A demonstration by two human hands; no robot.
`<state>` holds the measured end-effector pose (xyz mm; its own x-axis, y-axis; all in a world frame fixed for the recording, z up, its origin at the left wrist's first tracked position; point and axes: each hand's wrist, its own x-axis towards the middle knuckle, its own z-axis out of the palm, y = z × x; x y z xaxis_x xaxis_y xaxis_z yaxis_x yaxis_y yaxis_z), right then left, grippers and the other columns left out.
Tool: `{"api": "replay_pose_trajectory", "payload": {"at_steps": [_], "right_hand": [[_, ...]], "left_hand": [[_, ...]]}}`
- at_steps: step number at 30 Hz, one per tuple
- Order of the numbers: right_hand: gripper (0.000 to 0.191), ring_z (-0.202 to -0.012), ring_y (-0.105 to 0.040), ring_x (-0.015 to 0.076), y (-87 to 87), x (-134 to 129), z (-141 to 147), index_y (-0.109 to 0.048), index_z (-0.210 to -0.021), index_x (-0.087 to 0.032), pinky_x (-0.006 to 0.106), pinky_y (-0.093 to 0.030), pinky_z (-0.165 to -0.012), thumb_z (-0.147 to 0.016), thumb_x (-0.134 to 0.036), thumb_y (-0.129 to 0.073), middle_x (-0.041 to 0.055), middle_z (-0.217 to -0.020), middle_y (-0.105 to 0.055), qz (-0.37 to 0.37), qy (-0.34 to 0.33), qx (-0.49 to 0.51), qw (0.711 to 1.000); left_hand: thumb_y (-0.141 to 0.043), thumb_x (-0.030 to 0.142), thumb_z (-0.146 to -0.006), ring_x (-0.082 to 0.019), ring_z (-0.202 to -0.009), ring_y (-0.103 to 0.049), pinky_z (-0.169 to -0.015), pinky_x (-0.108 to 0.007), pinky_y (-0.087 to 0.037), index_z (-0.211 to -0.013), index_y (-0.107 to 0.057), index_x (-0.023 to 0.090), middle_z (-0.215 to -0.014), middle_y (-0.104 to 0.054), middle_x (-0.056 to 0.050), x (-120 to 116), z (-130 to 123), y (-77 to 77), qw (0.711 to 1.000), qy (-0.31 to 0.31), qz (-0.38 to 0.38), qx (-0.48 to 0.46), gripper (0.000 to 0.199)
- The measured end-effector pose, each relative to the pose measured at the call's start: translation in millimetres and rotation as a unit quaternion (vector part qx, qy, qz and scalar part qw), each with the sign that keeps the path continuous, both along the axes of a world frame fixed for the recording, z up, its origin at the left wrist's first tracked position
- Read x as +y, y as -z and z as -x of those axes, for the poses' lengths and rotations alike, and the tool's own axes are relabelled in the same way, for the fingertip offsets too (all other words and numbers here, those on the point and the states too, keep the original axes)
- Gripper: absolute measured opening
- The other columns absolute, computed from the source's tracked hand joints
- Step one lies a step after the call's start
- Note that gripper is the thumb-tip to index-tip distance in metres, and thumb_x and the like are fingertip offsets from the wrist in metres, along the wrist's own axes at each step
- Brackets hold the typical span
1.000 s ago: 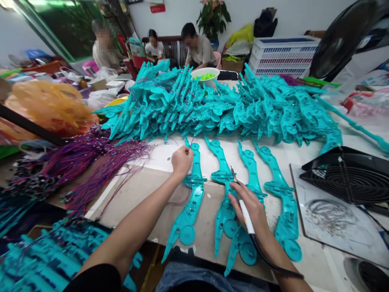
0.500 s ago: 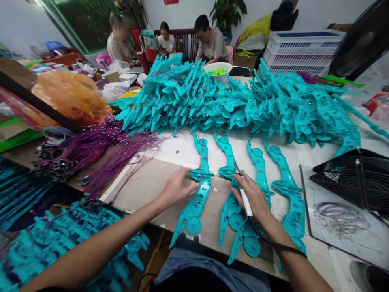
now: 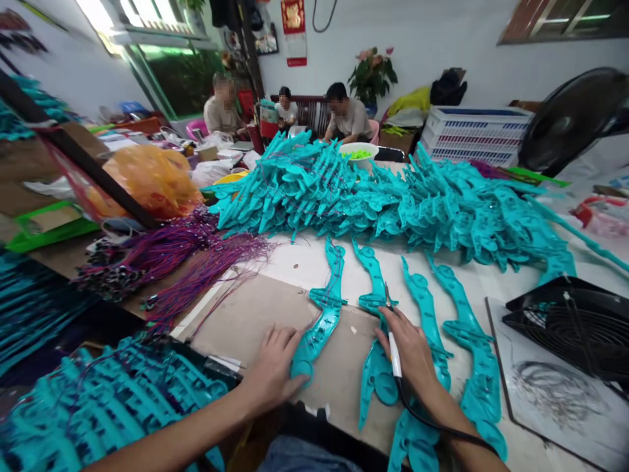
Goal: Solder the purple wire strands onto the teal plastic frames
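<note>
My left hand (image 3: 275, 357) is at the lower, rounded end of a teal plastic part (image 3: 324, 324), its thumb and fingers closed about that end. Thin red and blue wires run along this part's upper half. In my right hand (image 3: 410, 344) is a soldering iron (image 3: 394, 357) with a white handle, its black cable trailing over the forearm. The iron's tip points up and away, over a second teal part (image 3: 372, 272) that my hand partly covers. Two more teal parts, a third (image 3: 421, 301) and a fourth (image 3: 462, 301), lie farther right.
A large heap of teal parts (image 3: 393, 200) spans the table's back. Bundled red and blue wires (image 3: 162, 255) lie left, above more stacked teal parts (image 3: 113, 400). A black fan (image 3: 565, 321) rests on a board at right. Several people sit beyond, near a white bowl (image 3: 371, 149).
My left hand has slid from the middle of the wired teal part to its lower end. The right hand keeps the soldering iron in nearly the same place. The view has tilted upward.
</note>
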<state>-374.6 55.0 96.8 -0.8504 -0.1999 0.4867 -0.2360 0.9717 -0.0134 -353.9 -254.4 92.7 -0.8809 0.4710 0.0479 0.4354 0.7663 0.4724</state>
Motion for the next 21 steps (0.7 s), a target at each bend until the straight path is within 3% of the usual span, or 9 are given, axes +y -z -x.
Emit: {"api": "replay_pose_trajectory", "payload": {"at_steps": [3, 5, 6, 8, 10, 12, 14, 18, 21], "right_hand": [[0.038, -0.107, -0.065, 0.0283, -1.9, 7.8, -3.0, -0.054, -0.125, -0.018, 0.039, -0.055, -0.074, -0.093, -0.036, -0.047, 0.0133, -0.117, -0.067, 0.016, 0.001, 0.035, 0.999], [0.04, -0.103, -0.067, 0.0274, -5.1, 14.4, -5.5, -0.053, -0.126, -0.017, 0.038, -0.055, -0.075, -0.093, -0.039, -0.046, 0.0141, -0.117, -0.067, 0.037, -0.002, 0.049, 0.998], [0.042, -0.101, -0.067, 0.027, -6.4, 17.7, -6.7, -0.052, -0.127, -0.016, 0.038, -0.056, -0.075, -0.093, -0.041, -0.046, 0.014, -0.117, -0.067, 0.046, -0.003, 0.052, 0.998], [0.045, -0.1, -0.068, 0.0263, -7.2, 23.5, -8.1, -0.05, -0.13, -0.017, 0.037, -0.056, -0.077, -0.093, -0.042, -0.046, 0.0128, -0.117, -0.067, 0.058, -0.006, 0.062, 0.996], [0.045, -0.096, -0.069, 0.0258, -5.7, 27.7, -7.8, -0.05, -0.131, -0.018, 0.036, -0.056, -0.075, -0.093, -0.043, -0.046, 0.0113, -0.115, -0.068, 0.05, -0.009, 0.08, 0.996], [0.045, -0.092, -0.071, 0.0256, -3.3, 30.5, -6.2, -0.05, -0.13, -0.019, 0.035, -0.057, -0.072, -0.093, -0.044, -0.045, 0.0109, -0.113, -0.069, 0.03, -0.01, 0.096, 0.995], [0.045, -0.09, -0.071, 0.0257, -1.8, 32.1, -4.4, -0.05, -0.13, -0.019, 0.035, -0.058, -0.069, -0.094, -0.045, -0.042, 0.0112, -0.113, -0.069, 0.01, -0.01, 0.104, 0.995], [0.049, -0.093, -0.071, 0.0251, -4.3, 33.4, -3.9, -0.047, -0.134, -0.019, 0.033, -0.06, -0.069, -0.094, -0.047, -0.039, 0.011, -0.114, -0.069, 0.003, -0.015, 0.102, 0.995], [0.051, -0.094, -0.071, 0.0239, -7.6, 32.8, -5.2, -0.043, -0.138, -0.02, 0.031, -0.061, -0.071, -0.094, -0.046, -0.04, 0.0099, -0.116, -0.068, 0.011, -0.02, 0.1, 0.995]], "left_hand": [[-0.074, 0.049, -0.063, -0.035, -0.126, -0.046, -0.11, -0.056, -0.031, -0.144, -0.037, 0.023, -0.137, -0.049, -0.017, -13.5, 11.0, 0.9, 1.0, 0.002, -0.029, -0.003, 0.093], [-0.075, 0.051, -0.062, -0.035, -0.13, -0.043, -0.108, -0.051, -0.037, -0.144, -0.034, 0.02, -0.142, -0.043, -0.019, -22.4, 40.0, -7.4, 0.998, -0.001, -0.063, 0.02, 0.097], [-0.071, 0.049, -0.067, -0.033, -0.131, -0.042, -0.107, -0.048, -0.039, -0.143, -0.036, 0.019, -0.143, -0.043, -0.019, -27.4, 63.3, -16.2, 0.996, -0.015, -0.079, 0.045, 0.089], [-0.059, 0.037, -0.079, -0.029, -0.127, -0.046, -0.107, -0.047, -0.038, -0.133, -0.047, 0.019, -0.134, -0.051, -0.015, -39.7, 124.9, -43.1, 0.983, -0.09, -0.1, 0.126, 0.058], [-0.049, 0.025, -0.084, -0.027, -0.123, -0.048, -0.106, -0.044, -0.037, -0.124, -0.054, 0.018, -0.126, -0.056, -0.014, -53.9, 195.6, -78.2, 0.955, -0.203, -0.087, 0.198, 0.041], [-0.046, 0.017, -0.083, -0.029, -0.126, -0.043, -0.106, -0.044, -0.036, -0.128, -0.052, 0.017, -0.132, -0.049, -0.015, -66.9, 260.7, -112.7, 0.915, -0.312, -0.045, 0.253, 0.045], [-0.049, 0.015, -0.081, -0.033, -0.129, -0.037, -0.104, -0.048, -0.034, -0.136, -0.044, 0.016, -0.139, -0.041, -0.018, -75.1, 311.4, -139.4, 0.897, -0.346, -0.041, 0.271, 0.056], [-0.062, 0.019, -0.075, -0.036, -0.131, -0.031, -0.103, -0.05, -0.033, -0.14, -0.04, 0.019, -0.145, -0.034, -0.017, -77.2, 370.7, -162.5, 0.911, -0.318, -0.008, 0.261, 0.068], [-0.061, 0.02, -0.077, -0.033, -0.133, -0.027, -0.104, -0.05, -0.032, -0.132, -0.051, 0.026, -0.148, -0.033, -0.01, -75.6, 392.6, -165.0, 0.93, -0.248, 0.025, 0.269, 0.056]]}}
